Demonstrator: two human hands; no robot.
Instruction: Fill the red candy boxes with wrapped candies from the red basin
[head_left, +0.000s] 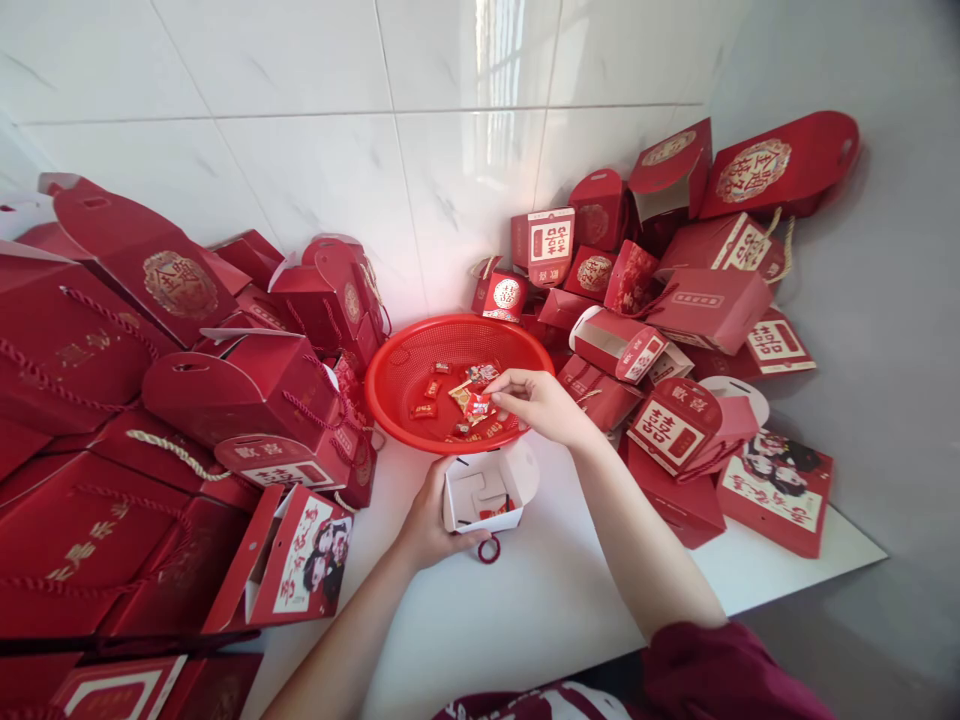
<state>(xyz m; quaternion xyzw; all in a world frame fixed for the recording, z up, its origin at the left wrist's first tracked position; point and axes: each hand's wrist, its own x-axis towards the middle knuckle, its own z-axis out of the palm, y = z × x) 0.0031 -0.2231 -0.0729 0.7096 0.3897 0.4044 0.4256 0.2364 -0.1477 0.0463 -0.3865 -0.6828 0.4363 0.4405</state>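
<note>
A round red mesh basket [420, 345] sits at the middle of the white table and holds several small red wrapped candies [433, 389]. My right hand [541, 402] reaches over its near rim, fingers pinched on a red candy wrapper [478, 405]. In front of the basket my left hand [427, 520] grips the side of a small open box [480, 490], white inside, with something red lying at its bottom. A red ring handle [488, 549] hangs from the box beside my fingers.
Large red gift boxes with rope handles [247, 395] are piled on the left. Smaller red boxes [675, 320] heap up at the back right against the tiled wall. A printed red box [780, 490] lies near the table's right edge [847, 550].
</note>
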